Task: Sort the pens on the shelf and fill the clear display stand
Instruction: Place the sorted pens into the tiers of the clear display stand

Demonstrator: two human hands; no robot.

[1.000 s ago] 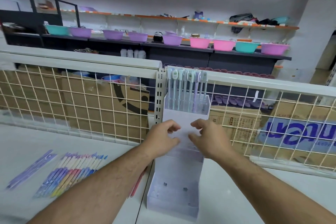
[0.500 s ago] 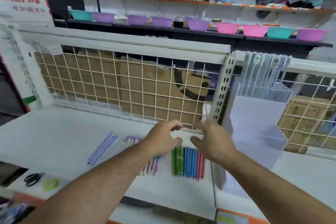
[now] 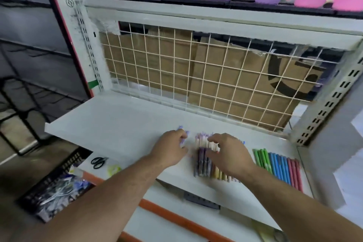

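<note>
Both hands hover with fingers spread, gripping nothing: left hand [image 3: 172, 148] just beside the purple-and-yellow pens [image 3: 205, 160], right hand [image 3: 228, 153] over them; green, blue and pink pens [image 3: 277, 165] lie rightward; a hasty scoop could scatter the sorted row.

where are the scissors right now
In the head view the scissors lie at lower left on the lower white ledge, below the front edge of the pen shelf, beside a yellow-green tape roll and left of the left forearm.
</note>
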